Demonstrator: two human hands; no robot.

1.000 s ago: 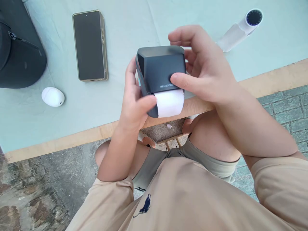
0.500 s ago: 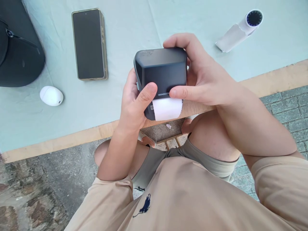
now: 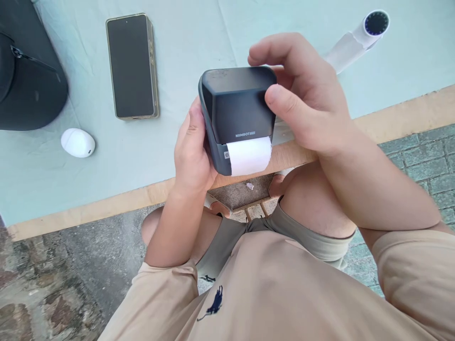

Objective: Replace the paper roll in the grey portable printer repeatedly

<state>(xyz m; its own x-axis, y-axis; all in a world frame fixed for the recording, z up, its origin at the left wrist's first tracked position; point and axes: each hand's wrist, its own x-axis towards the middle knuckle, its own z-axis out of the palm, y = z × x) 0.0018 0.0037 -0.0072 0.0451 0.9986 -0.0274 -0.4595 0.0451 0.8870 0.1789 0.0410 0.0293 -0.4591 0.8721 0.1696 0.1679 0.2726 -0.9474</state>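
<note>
A black label printer (image 3: 241, 111) marked NIIMBOT is held over the table's near edge, with a strip of white label paper (image 3: 250, 155) sticking out of its lower front. My left hand (image 3: 194, 151) grips its left side, the thumb lying along the casing and the other fingers hidden behind. At the upper right corner, my right hand (image 3: 309, 90) has its fingers spread. Its thumb overlaps the front of the casing; whether it touches, I cannot tell. The index finger is raised above the printer's top edge.
A phone (image 3: 130, 66) and a white earbud case (image 3: 78, 142) lie left on the cloth-covered table (image 3: 185, 28). A black zippered bag (image 3: 31, 76) fills the far left. At the upper right is a white handheld device with a round dark end (image 3: 377, 23).
My right hand has loosened from the printer's front and moved up, its thumb shifting to the upper right corner. My left thumb has slid off the front to the left side.
</note>
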